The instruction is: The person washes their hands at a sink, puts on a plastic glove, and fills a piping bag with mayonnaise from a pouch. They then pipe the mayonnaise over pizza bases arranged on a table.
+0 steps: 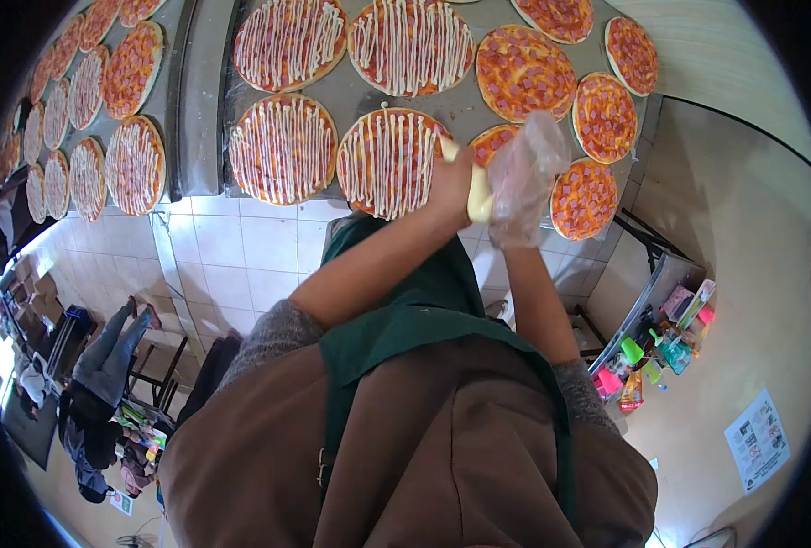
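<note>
My left hand [451, 185], bare, is closed around a piping bag [479, 199] of pale cream sauce. The bag's tip points down over a pizza [382, 160] striped with white sauce. My right hand [522, 183], in a clear plastic glove, is closed on the bag's other side; its fingers are partly blurred by the glove. Behind the hands, a pizza with diced topping [494, 142] is mostly hidden. To the right of the glove lies another unstriped pizza [584, 198].
Several striped pizzas [284, 149] and unstriped ones [526, 73] cover the metal table [437, 108]. A second table with more pizzas [134, 164] stands left across a gap. A shelf with bottles and packets [652, 352] is at right. People [95, 411] are at lower left.
</note>
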